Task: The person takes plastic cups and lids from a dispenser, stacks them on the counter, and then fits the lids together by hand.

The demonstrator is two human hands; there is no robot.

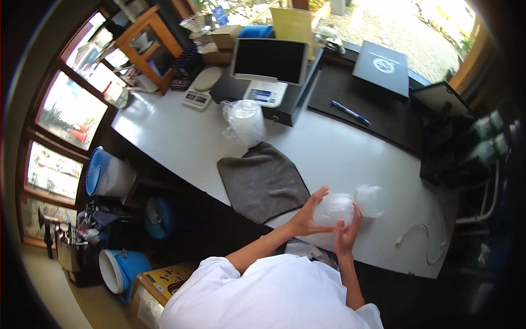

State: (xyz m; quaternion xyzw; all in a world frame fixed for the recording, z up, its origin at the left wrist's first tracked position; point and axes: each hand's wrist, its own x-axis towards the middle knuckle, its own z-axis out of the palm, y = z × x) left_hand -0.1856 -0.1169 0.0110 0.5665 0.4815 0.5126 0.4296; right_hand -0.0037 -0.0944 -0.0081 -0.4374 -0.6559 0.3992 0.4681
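Clamped in left hand [308, 218] and right hand [346, 233] fingers [319, 196]: one clear cup [334, 208], seemingly mid-handling; second cup [371, 200] just beyond, untouched; grey cloth [263, 183] leftward, idle.

This is a shop or café sales counter: a long white tabletop [339, 148] carries a grey point-of-sale screen [269, 60] on a black cash drawer [285, 112], a small white digital scale [198, 97], a blue pen [350, 112] and a black folder [382, 67].
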